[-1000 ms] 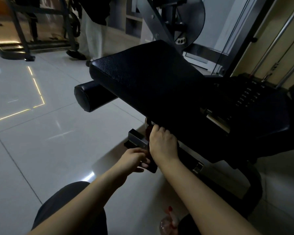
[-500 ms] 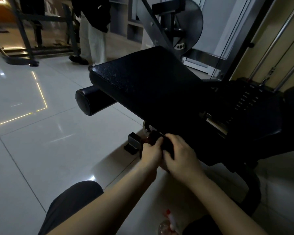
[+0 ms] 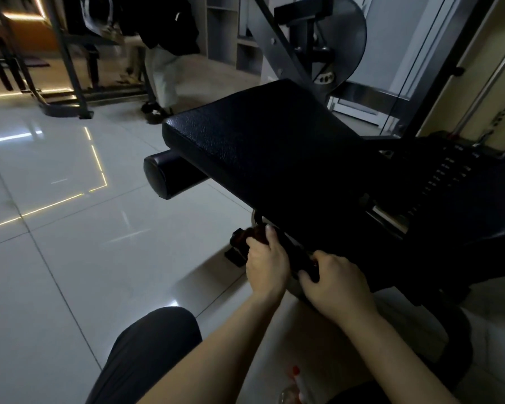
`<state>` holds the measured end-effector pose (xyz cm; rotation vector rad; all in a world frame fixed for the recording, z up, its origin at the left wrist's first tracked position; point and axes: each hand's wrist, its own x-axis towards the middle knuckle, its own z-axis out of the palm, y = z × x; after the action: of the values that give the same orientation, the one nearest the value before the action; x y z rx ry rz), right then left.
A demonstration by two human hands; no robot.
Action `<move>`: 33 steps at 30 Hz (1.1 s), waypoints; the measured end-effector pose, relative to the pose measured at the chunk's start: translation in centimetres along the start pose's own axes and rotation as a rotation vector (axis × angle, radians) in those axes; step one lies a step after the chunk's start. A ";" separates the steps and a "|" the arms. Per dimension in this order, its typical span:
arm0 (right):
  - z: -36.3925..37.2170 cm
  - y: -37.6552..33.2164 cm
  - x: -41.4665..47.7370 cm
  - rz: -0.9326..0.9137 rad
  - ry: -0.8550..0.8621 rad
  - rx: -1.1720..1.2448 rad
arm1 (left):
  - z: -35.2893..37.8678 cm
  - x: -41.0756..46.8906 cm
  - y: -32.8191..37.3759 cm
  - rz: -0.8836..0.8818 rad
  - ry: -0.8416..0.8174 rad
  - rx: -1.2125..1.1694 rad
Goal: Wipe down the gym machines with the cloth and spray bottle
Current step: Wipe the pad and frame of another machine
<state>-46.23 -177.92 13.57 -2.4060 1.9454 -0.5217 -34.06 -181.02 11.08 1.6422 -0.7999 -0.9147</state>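
Note:
A gym machine with a black padded seat [image 3: 260,141] and a roller pad [image 3: 164,176] fills the middle. Under the seat's near edge, my left hand [image 3: 267,263] grips a dark reddish cloth [image 3: 254,236] against the machine's frame. My right hand [image 3: 336,282] is just to its right, fingers curled round the dark far end of what looks like the same cloth on the frame bar. The clear spray bottle [image 3: 296,386] with a red nozzle stands on the floor by my right forearm, at the bottom edge.
The weight stack [image 3: 449,176] and cables rise at right. Another person [image 3: 164,53] bends over by a rack frame [image 3: 70,106] at the back left. Glossy tiled floor [image 3: 70,243] spreads to the left. My knee [image 3: 152,345] is low in view.
My hands were pressed together under the seat; now they have drawn apart along the frame, the right hand sliding right and toward me. The person behind has bent lower.

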 end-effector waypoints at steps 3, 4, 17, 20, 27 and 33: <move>-0.1 -0.1 0.5 -0.073 -0.022 -0.109 | -0.7 0.7 0.8 0.045 0.035 0.063; 0.1 0.0 0.6 -0.100 -0.006 -0.152 | -1.1 1.4 1.4 0.031 0.037 0.065; 2.9 -0.1 0.3 -0.167 0.150 -0.163 | -2.0 6.2 1.4 -0.067 -0.152 -0.175; 3.2 0.1 0.4 -0.156 0.144 -0.126 | -3.2 2.1 -0.8 -0.116 -0.251 -0.247; 3.5 0.2 0.0 -0.132 0.177 -0.079 | -2.1 2.5 0.7 -0.126 -0.170 -0.342; 3.4 -0.1 0.4 -0.111 0.181 -0.119 | -1.8 4.8 1.4 -0.153 -0.116 -0.247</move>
<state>-45.21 -178.96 10.42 -2.6381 1.9695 -0.6673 -30.21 -184.62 11.88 1.4577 -0.6169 -1.1777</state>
